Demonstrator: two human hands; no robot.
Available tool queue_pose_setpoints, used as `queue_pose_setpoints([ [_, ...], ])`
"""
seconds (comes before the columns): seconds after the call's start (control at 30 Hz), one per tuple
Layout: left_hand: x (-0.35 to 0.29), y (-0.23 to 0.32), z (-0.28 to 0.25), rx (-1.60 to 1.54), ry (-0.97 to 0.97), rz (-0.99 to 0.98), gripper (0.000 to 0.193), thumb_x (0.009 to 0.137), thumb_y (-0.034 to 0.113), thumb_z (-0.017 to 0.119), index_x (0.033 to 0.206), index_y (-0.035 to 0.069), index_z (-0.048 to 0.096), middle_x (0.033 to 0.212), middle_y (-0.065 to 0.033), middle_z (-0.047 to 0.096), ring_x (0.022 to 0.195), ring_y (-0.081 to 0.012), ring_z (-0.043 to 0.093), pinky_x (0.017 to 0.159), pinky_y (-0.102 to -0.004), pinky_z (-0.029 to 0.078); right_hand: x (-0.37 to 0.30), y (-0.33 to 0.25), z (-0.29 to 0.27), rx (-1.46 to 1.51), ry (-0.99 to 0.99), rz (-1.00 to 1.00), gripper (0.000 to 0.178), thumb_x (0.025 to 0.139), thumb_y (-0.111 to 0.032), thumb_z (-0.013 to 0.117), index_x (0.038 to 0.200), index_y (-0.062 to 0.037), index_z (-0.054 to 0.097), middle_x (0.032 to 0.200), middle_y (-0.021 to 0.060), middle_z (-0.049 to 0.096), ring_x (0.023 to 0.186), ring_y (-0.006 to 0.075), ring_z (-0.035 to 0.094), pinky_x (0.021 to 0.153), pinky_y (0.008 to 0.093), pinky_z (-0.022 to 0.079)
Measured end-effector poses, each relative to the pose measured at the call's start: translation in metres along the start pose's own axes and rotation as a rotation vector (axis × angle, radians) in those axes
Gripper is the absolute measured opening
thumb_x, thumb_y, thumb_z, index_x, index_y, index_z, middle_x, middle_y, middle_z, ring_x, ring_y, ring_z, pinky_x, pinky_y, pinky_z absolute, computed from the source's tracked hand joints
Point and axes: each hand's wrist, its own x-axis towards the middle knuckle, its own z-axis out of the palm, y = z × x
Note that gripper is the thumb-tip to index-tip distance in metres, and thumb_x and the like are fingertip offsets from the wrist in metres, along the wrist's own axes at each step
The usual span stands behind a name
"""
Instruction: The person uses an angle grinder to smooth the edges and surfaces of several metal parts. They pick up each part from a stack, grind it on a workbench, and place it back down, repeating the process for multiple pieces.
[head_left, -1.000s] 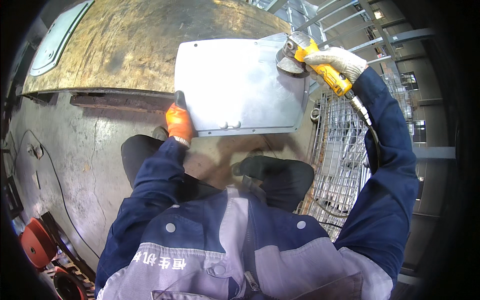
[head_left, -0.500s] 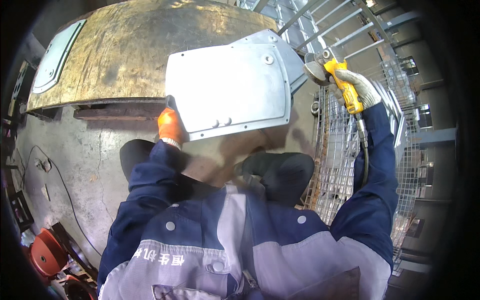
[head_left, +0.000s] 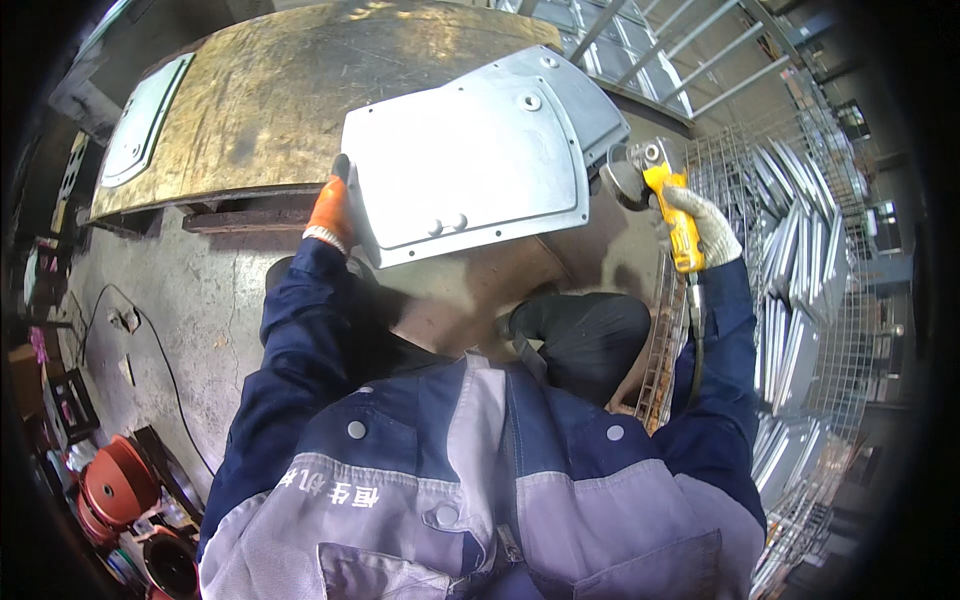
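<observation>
My left hand (head_left: 332, 208), in an orange-coated glove, grips the left edge of a pale grey metal panel (head_left: 440, 160), thumb up along the rim. The panel has holes around its border, a round boss at the upper right and two small knobs near its lower edge. It lies tilted over a second metal panel (head_left: 600, 112), whose right end shows beyond it. Wrapped round a yellow angle grinder (head_left: 684, 228) is my right hand (head_left: 712, 228) in a whitish glove. The grinder's disc (head_left: 626, 182) is just right of the panels, apart from the upper one. A hose (head_left: 698, 340) runs down from its handle.
The scorched wooden table (head_left: 260, 110) carries another metal panel (head_left: 146, 122) at its left end. To my right, a wire mesh cage (head_left: 850, 350) holds several stacked metal plates (head_left: 800, 240). Reddish round parts (head_left: 122, 480) sit low left. A cable (head_left: 165, 350) crosses the floor.
My right hand has brought the grinder lower and nearer the panel's right side. My left hand keeps its grip on the panel. The view has shifted, showing more of the stacked plates.
</observation>
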Motion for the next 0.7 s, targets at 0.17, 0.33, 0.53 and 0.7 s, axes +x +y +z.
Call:
queue_pose_setpoints([
  [0.17,0.002,0.008,0.012,0.897,0.408,0.265,0.062,0.09,0.058,0.053,0.109,0.0,0.063,0.09,-0.0101,0.066,0.078,-0.0207,0.059,0.069,-0.0347,0.048,-0.015,-0.015,0.025,-0.047,0.017,-0.035,0.031,0.086,-0.026,0.067,0.104,-0.0036,0.057,0.079,0.0079,0.061,0.056,0.0143,0.06,0.05,0.0262,0.052],
  [0.33,0.003,0.026,0.026,0.482,0.212,0.552,0.04,0.092,0.038,0.056,0.07,0.004,0.059,0.058,0.0011,0.05,0.052,-0.0097,0.04,0.048,-0.0274,0.032,-0.023,-0.07,0.085,-0.39,0.026,-0.189,0.035,0.082,-0.028,0.071,0.1,-0.001,0.059,0.077,0.0073,0.061,0.053,0.0131,0.058,0.046,0.0244,0.049],
  [0.53,0.024,0.022,0.017,0.382,0.235,0.461,0.026,0.091,0.028,0.059,0.085,0.003,0.063,0.064,0.0006,0.054,0.056,-0.0096,0.047,0.05,-0.0265,0.038,0.017,-0.11,0.182,-0.686,-0.109,-0.248,0.034,0.082,-0.029,0.071,0.097,-0.0005,0.062,0.074,0.0064,0.062,0.052,0.0114,0.057,0.047,0.0228,0.048],
  [0.7,0.042,0.014,0.006,0.401,0.173,0.578,0.018,0.091,0.017,0.057,0.095,0.002,0.066,0.068,0.0017,0.056,0.061,-0.0089,0.048,0.055,-0.0253,0.04,0.068,-0.117,0.25,-0.795,-0.191,-0.224,0.039,0.078,-0.029,0.075,0.101,-0.0001,0.063,0.078,0.0072,0.063,0.055,0.012,0.06,0.048,0.0247,0.05],
])
